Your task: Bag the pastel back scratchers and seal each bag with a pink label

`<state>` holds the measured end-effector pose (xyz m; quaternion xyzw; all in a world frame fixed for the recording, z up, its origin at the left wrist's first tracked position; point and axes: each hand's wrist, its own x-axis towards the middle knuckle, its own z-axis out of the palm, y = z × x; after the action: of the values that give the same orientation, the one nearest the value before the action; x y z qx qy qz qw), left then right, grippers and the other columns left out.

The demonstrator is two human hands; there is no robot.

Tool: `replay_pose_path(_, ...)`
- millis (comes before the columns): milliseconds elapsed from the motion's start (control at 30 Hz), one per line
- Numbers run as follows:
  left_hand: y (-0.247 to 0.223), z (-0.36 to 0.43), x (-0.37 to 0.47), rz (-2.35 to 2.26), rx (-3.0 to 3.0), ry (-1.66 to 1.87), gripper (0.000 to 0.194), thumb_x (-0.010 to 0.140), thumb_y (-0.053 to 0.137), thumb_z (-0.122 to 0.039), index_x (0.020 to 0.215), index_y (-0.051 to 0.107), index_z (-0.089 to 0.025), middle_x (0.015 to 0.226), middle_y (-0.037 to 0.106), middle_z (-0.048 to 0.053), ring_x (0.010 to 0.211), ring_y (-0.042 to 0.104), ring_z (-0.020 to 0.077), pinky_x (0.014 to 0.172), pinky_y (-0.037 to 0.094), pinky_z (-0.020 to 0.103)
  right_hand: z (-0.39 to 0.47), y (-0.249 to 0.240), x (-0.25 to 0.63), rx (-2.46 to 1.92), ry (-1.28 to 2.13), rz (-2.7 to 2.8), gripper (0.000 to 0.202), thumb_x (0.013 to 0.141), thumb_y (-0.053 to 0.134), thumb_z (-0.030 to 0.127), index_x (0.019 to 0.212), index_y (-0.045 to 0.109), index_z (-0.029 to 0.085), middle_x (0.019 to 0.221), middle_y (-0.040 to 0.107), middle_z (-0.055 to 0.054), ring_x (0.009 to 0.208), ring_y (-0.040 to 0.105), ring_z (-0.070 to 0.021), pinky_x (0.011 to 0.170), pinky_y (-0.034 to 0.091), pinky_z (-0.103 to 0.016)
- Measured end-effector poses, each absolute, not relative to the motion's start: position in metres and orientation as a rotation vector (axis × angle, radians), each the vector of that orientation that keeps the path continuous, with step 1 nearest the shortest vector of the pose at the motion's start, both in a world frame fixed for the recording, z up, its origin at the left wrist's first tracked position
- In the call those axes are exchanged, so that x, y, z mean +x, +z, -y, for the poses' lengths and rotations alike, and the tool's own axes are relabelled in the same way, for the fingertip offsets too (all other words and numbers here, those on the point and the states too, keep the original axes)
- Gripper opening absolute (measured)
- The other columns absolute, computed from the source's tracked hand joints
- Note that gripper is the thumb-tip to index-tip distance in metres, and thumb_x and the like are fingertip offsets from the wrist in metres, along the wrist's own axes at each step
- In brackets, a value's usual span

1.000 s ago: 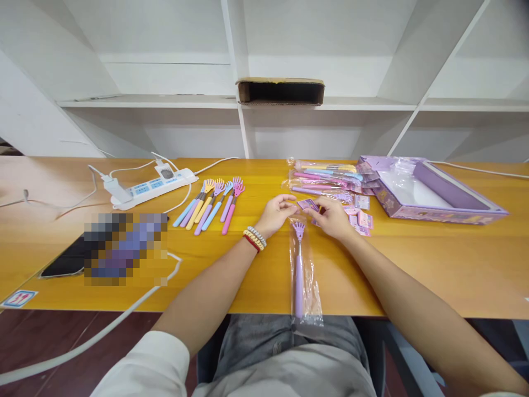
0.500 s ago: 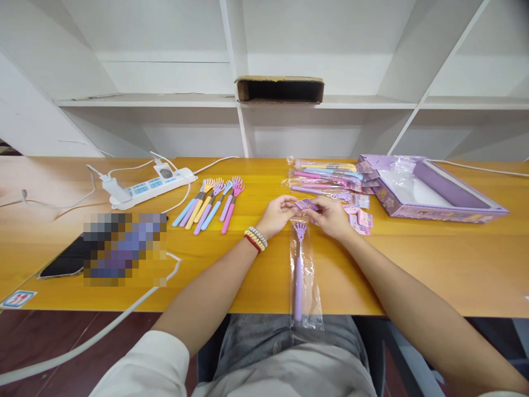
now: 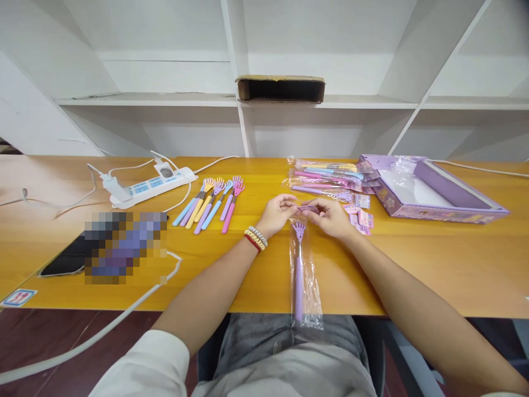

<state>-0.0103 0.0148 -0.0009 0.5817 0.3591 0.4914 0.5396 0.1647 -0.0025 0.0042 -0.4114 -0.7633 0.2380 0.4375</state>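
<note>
A small purple card (image 3: 308, 209) is pinched at its two ends, by my left hand (image 3: 280, 213) and my right hand (image 3: 329, 216). It is seen nearly edge-on. Just below it lies a purple back scratcher (image 3: 298, 275) inside a clear plastic bag (image 3: 311, 298), its claw end toward my hands and the bag's lower end hanging over the table's front edge. Whether my fingers also touch the bag's top is hidden. Several pink and purple cards (image 3: 360, 219) lie right of my right hand.
Bagged back scratchers (image 3: 326, 175) are piled behind my hands, beside an open purple box (image 3: 438, 212). Several loose back scratchers (image 3: 212, 207) lie at left, near a white power strip (image 3: 151, 186). A black phone (image 3: 61, 259) sits farther left. A cardboard box (image 3: 281, 90) stands on the shelf.
The card has tipped from showing its printed face to nearly edge-on between my fingers. Both hands have stayed almost in place.
</note>
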Motion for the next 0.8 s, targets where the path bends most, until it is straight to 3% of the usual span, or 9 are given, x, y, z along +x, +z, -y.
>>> replay_pose_path(233,-0.0015,-0.0141,-0.0089,-0.812,1.37,1.151,0.025,0.071,0.061,-0.011,0.094,0.052,-0.012,0.077,0.061,0.002,0.072,0.063,0.0124,0.077,0.049,0.031,0.0026,0.0039,0.1663,-1.141,0.396,1.98,0.016,0.08,0.054,0.031,0.081,0.06,0.017,0.061,0.06,0.0,0.053,0.05,-0.0115,0.053,0.039,-0.024)
replay_pose_path(800,0.0022,-0.0117,-0.009,-0.869,1.418,1.194,0.023,0.07,0.065,-0.02,0.089,0.056,-0.013,0.079,0.059,0.002,0.077,0.057,0.0103,0.079,0.046,0.028,0.0022,0.0033,0.1652,-1.073,0.361,2.026,0.017,0.073,0.053,0.016,0.088,0.062,0.018,0.078,0.067,-0.003,0.065,0.057,-0.0142,0.063,0.044,-0.027)
